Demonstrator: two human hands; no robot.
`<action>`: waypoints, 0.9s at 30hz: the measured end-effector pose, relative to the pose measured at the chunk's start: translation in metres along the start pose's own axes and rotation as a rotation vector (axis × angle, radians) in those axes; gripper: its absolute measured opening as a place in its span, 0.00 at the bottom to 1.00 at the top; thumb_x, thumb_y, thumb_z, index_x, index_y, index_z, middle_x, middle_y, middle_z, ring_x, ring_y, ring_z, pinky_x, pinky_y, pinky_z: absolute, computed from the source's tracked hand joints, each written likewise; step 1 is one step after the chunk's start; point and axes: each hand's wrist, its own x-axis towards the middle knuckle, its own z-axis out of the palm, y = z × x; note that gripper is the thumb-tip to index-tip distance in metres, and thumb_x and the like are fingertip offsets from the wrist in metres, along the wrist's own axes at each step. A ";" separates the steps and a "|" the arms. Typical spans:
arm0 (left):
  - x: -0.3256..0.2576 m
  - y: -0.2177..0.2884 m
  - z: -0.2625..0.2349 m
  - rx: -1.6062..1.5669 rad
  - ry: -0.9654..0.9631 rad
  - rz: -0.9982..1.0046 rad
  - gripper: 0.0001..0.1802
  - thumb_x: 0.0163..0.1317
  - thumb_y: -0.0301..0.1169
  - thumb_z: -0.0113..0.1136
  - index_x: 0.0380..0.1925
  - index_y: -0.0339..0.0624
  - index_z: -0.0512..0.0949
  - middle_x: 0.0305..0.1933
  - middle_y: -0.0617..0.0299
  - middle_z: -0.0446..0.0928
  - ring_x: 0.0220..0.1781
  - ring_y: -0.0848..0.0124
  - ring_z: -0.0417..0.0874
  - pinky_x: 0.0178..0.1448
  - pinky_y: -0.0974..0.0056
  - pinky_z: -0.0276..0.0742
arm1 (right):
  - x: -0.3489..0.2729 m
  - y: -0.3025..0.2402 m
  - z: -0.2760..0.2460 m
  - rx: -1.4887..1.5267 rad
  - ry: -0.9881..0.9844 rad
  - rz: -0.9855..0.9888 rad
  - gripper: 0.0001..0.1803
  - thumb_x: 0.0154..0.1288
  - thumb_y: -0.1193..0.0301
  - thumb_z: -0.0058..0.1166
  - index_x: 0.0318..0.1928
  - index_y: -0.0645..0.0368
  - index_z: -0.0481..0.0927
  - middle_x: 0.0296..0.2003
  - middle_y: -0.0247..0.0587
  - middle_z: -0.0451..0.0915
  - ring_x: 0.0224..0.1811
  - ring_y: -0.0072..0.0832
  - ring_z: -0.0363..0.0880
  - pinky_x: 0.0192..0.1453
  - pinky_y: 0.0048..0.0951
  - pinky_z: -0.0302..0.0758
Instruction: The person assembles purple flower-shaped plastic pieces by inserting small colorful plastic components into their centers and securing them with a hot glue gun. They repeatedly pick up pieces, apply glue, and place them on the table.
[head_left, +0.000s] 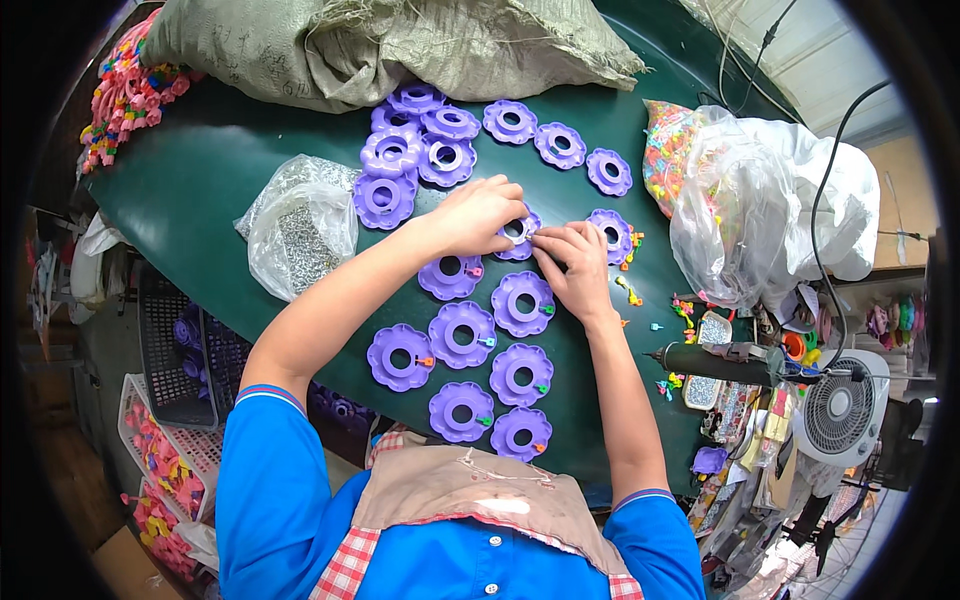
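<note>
A purple flower-shaped plastic ring lies between my hands at the middle of the table. My left hand is closed on its left edge, fingers curled. At its right edge, my right hand pinches thumb and fingertips together; whatever is between them is too small to make out. Nearer my body, several matching rings lie flat, each with a small coloured key-like plastic piece at its right side. Another purple ring rests beyond my right hand, beside loose coloured pieces.
Purple rings, some stacked, sit farther back. A clear bag of small metal parts stands left, and a bag of colourful pieces right. A large woven sack covers the far edge. A dark green cylindrical tool and fan are at right.
</note>
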 end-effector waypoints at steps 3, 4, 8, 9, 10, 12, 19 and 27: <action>0.001 0.000 -0.002 -0.010 -0.030 -0.023 0.26 0.54 0.35 0.76 0.53 0.39 0.85 0.53 0.55 0.80 0.61 0.54 0.79 0.67 0.52 0.77 | -0.009 -0.011 -0.016 -0.120 0.042 -0.096 0.14 0.62 0.74 0.69 0.49 0.55 0.91 0.51 0.36 0.87 0.54 0.39 0.81 0.67 0.43 0.70; 0.004 0.000 -0.005 -0.035 -0.043 -0.009 0.25 0.54 0.34 0.75 0.53 0.39 0.85 0.53 0.54 0.80 0.61 0.54 0.79 0.67 0.52 0.78 | -0.018 -0.009 -0.021 -0.069 0.122 0.016 0.14 0.62 0.75 0.69 0.49 0.55 0.90 0.49 0.37 0.87 0.53 0.39 0.81 0.66 0.43 0.71; 0.040 0.009 -0.006 -0.087 -0.061 0.011 0.22 0.55 0.28 0.69 0.52 0.39 0.87 0.53 0.53 0.81 0.60 0.52 0.81 0.66 0.51 0.80 | -0.057 0.008 -0.048 -0.117 0.200 0.296 0.12 0.61 0.76 0.70 0.46 0.56 0.91 0.39 0.36 0.84 0.42 0.38 0.81 0.53 0.39 0.73; 0.058 0.019 0.000 -0.088 -0.055 0.005 0.22 0.55 0.28 0.69 0.53 0.40 0.87 0.53 0.52 0.81 0.61 0.52 0.81 0.65 0.51 0.80 | -0.062 0.010 -0.046 -0.138 0.159 0.311 0.12 0.60 0.74 0.70 0.45 0.55 0.91 0.39 0.36 0.84 0.43 0.38 0.82 0.53 0.39 0.72; 0.077 0.030 0.008 -0.090 -0.045 0.004 0.23 0.55 0.27 0.69 0.53 0.40 0.87 0.54 0.52 0.81 0.61 0.52 0.82 0.65 0.51 0.80 | -0.064 0.010 -0.044 -0.164 0.122 0.326 0.11 0.60 0.73 0.71 0.45 0.55 0.91 0.39 0.35 0.84 0.44 0.37 0.82 0.53 0.39 0.72; 0.107 0.051 0.027 -0.101 -0.060 0.030 0.23 0.56 0.26 0.68 0.55 0.44 0.87 0.56 0.52 0.82 0.64 0.52 0.82 0.65 0.50 0.81 | -0.061 0.011 -0.032 -0.206 0.142 0.341 0.10 0.60 0.70 0.72 0.42 0.54 0.90 0.40 0.35 0.84 0.47 0.37 0.82 0.55 0.41 0.71; 0.118 0.050 0.045 -0.014 -0.175 0.014 0.26 0.57 0.25 0.68 0.58 0.49 0.85 0.57 0.56 0.81 0.65 0.53 0.81 0.65 0.49 0.81 | -0.075 0.000 -0.052 0.063 0.286 0.458 0.07 0.66 0.77 0.68 0.44 0.64 0.88 0.37 0.43 0.88 0.32 0.30 0.86 0.44 0.33 0.80; 0.078 0.030 0.026 -0.064 -0.159 0.042 0.25 0.56 0.24 0.69 0.56 0.47 0.84 0.56 0.56 0.82 0.64 0.52 0.81 0.67 0.49 0.80 | -0.035 0.009 -0.039 0.204 0.248 0.480 0.08 0.64 0.75 0.71 0.43 0.64 0.90 0.34 0.41 0.85 0.30 0.26 0.83 0.38 0.30 0.78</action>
